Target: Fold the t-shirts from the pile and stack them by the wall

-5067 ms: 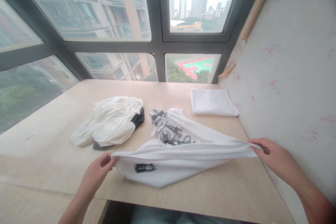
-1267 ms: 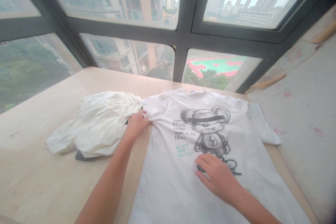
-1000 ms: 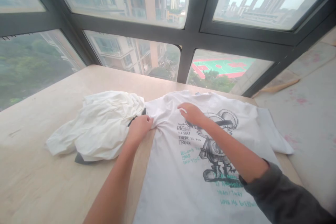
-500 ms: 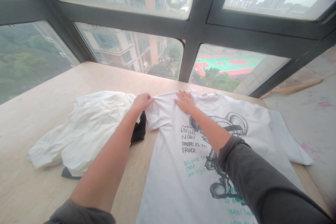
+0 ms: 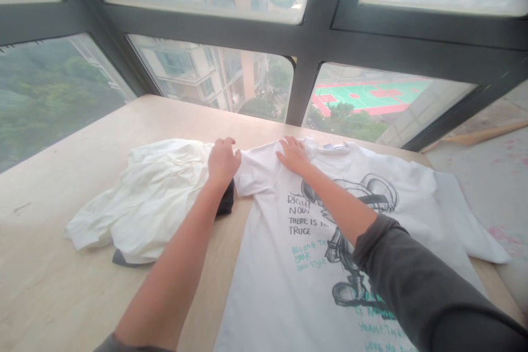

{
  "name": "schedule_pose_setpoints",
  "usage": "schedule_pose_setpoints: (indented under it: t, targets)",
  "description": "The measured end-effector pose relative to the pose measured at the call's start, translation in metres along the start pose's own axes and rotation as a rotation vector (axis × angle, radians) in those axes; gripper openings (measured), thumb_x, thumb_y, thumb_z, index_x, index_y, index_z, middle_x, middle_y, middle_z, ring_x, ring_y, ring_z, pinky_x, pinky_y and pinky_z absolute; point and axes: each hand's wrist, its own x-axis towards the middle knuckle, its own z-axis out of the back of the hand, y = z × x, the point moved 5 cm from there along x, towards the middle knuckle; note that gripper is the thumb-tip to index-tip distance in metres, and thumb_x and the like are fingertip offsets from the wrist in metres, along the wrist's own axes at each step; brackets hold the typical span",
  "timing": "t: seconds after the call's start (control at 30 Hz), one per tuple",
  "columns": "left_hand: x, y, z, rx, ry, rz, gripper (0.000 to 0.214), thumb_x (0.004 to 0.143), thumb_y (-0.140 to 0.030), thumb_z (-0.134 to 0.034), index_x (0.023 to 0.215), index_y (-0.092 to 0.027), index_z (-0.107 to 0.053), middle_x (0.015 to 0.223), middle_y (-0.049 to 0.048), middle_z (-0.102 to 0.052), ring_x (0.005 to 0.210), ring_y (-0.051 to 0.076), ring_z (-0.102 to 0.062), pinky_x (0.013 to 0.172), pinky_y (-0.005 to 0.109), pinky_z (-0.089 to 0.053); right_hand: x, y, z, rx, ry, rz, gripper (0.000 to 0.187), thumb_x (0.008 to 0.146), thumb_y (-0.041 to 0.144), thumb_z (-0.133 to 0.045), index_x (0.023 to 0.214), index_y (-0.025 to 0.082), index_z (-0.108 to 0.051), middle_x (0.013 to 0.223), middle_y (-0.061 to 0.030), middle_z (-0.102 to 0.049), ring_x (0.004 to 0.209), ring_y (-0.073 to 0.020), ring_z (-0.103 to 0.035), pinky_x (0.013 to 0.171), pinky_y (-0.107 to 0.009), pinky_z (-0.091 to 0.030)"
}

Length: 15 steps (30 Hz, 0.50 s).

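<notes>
A white T-shirt [image 5: 268, 264] with black lettering, green lettering and a dark sketched figure lies spread front up on the pale wooden surface. My right hand [image 5: 293, 155] rests flat on its left shoulder near the collar, fingers spread. At the outer end of the left sleeve is my left hand [image 5: 224, 162], its fingers bent but apart, with no cloth visibly gripped. Its fingertips are partly hidden. Beneath and beside that hand lies a crumpled white garment [image 5: 160, 198], with a black piece of cloth [image 5: 226, 201] showing at its right edge.
Dark window frames [image 5: 317, 38] rise behind the pale wooden surface [image 5: 37, 192]. A wall with faded floral covering [image 5: 490, 176] stands at the right, close to the shirt's other sleeve. Buildings and a sports court are outside the glass.
My left hand has let go of the sleeve edge and shifted slightly left, its fingers lifting. My right hand stays on the shoulder. The whole view has shifted a little.
</notes>
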Motion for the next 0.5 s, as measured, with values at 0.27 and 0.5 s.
schedule_pose_setpoints:
  t: [0.27,0.5]
  targets:
    - [-0.08,0.001,-0.015,-0.092,0.106,0.096,0.028,0.086,-0.033,-0.057,0.112,-0.025,-0.064,0.089,0.0012,-0.072,0.083,0.019,-0.068,0.075,0.028,-0.048,-0.018,0.014,-0.003,0.062,0.012,0.031,0.051,0.099,0.039,-0.037,0.144,0.019,-0.044,0.158,-0.0096,-0.034,0.145,-0.0267,-0.027,0.118,-0.048,-0.02]
    - [-0.116,-0.001,-0.009,-0.093,0.072,0.218,0.042,0.088,-0.033,-0.054,0.128,-0.024,-0.055,0.091,0.0036,-0.074,0.088,0.024,-0.069,0.076,0.031,-0.046,-0.026,0.01,-0.003,0.014,0.028,0.012,0.048,0.099,0.04,-0.038,0.142,0.019,-0.047,0.157,-0.0102,-0.036,0.144,-0.0287,-0.027,0.117,-0.05,-0.02]
